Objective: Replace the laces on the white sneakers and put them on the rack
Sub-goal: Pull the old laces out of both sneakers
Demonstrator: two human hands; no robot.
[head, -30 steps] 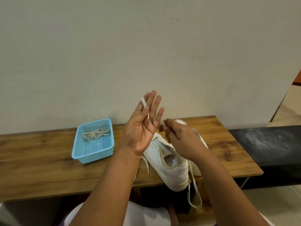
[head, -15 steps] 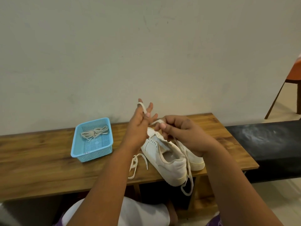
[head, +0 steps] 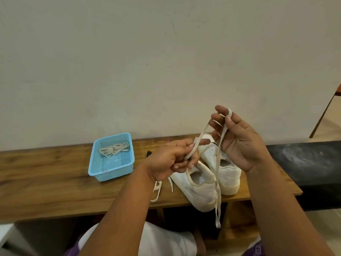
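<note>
between the two hands runs a pale lace (head: 202, 134), stretched slack from the left hand (head: 173, 161) up to the right hand (head: 238, 143). the left hand's fingers are curled and its thumb and forefinger pinch the lace just in front of the near sneaker (head: 195, 187); the right hand is raised, fingers loosely spread, with the lace looped over the forefinger and pressed by the thumb, its two tails hanging past the palm, down over the sneaker heels and off the bench (head: 55, 182) edge. just behind the left fingers stands the second sneaker (head: 227, 174), touching the first. another loose lace (head: 156, 189) lies under the left wrist. well to the left of the fingers sits a blue basket (head: 112, 172) with a bundle of laces (head: 114, 149) in it.

judging by this, the step in hand is gathering an unthreaded lace; whether it is an old or a new one i cannot tell. next move likely calls for folding it up or finding its tip for an eyelet, without dragging the sneakers off the edge.

against half a second ago, the lace was hooked on the raised left fingers while the right pinched low at the shoe; now the right hand is the high one and the left has dropped.
</note>
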